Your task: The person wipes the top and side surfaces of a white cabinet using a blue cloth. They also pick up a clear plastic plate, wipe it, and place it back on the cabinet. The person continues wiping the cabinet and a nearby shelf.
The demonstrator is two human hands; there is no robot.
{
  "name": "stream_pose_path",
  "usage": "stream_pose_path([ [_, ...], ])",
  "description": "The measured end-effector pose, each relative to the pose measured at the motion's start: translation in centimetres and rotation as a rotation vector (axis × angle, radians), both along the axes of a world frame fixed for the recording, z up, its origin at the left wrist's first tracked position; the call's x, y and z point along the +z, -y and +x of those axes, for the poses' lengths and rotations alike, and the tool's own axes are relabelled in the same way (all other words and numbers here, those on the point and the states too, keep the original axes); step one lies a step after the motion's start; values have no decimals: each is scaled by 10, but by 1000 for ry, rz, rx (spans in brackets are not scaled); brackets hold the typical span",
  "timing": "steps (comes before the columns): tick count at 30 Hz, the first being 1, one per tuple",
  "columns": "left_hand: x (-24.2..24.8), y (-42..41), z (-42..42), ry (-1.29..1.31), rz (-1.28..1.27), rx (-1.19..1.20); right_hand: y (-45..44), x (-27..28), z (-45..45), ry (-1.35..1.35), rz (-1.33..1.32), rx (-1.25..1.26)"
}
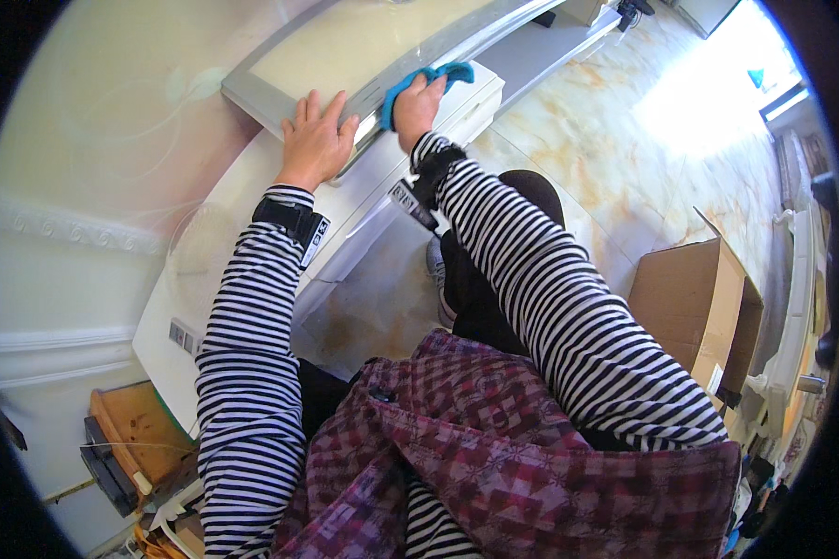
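My left hand (316, 143) rests palm down with fingers apart on the silvery-grey border (252, 85) of a low cabinet top. Inside that border lies a cream panel (335, 45). A teal cloth (459, 71) is bunched in my right hand (417, 113), against the curved front edge of the top. Below this edge is a white drawer unit (486, 99). Each wrist wears a black strap with a small tag that bears printed marks.
A white lower surface (231, 175) runs along the wall at left, with a socket-like panel (182, 337) near its end. An open cardboard box (675, 290) stands on the marbled floor (566, 133) at right. Lower left is an orange-brown wooden piece (143, 423).
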State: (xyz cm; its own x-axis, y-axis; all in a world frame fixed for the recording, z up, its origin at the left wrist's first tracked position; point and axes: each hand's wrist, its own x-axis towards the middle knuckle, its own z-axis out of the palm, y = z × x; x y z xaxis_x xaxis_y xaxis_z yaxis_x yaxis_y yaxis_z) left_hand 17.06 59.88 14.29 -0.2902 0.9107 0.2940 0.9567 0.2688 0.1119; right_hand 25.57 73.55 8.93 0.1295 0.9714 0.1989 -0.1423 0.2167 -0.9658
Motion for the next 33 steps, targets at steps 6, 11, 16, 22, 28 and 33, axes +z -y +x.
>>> stream_pose_path([
  [6,-2,1,-7,116,129,1,94,4,-8,-22,-32,208],
  [11,-25,38,-8,243,535,3,128,-6,-5,2,16,142],
  [16,-70,106,0,262,570,149,111,-11,23,-428,-433,403],
  [22,-108,143,13,210,114,294,71,-35,56,-366,-495,259],
  [28,-128,141,18,156,-2,302,121,-68,20,741,555,574],
  [33,-137,145,12,25,-36,265,156,-77,35,976,981,613],
])
